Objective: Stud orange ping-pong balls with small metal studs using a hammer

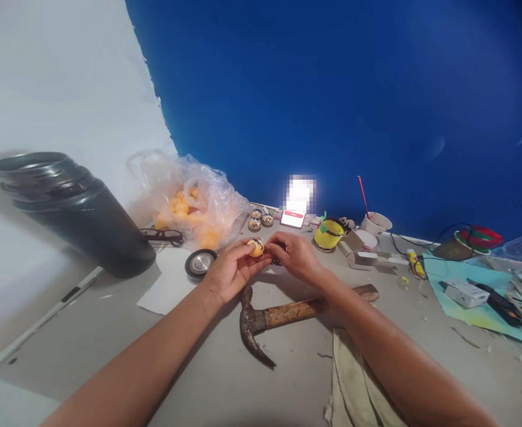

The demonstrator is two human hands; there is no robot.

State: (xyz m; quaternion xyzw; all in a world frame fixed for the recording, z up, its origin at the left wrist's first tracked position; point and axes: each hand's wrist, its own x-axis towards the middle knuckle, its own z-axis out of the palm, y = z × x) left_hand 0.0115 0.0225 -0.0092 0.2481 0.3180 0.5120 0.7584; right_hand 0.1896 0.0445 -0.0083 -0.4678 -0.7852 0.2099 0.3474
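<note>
My left hand [231,270] holds a small orange ball [255,247], marked with a dark blue and pale pattern, between thumb and fingers. Close against its right side, the fingers of my right hand [294,256] are pinched together; what is in them, if anything, is too small to make out. Small dark bits show just under the right fingers. Below both hands lies a claw hammer [296,313] with a worn wooden handle, partly covered by my right forearm. Several shiny patterned balls [255,220] sit beyond the hands.
A dark flask [87,219] stands at left, near eyeglasses [165,236], a round lid [200,263] and white paper [165,281]. Behind is a plastic bag [199,204] of orange balls. A lit phone [293,219], yellow pot [329,235], paper cup [375,223] and cloth [354,379] surround the workspace.
</note>
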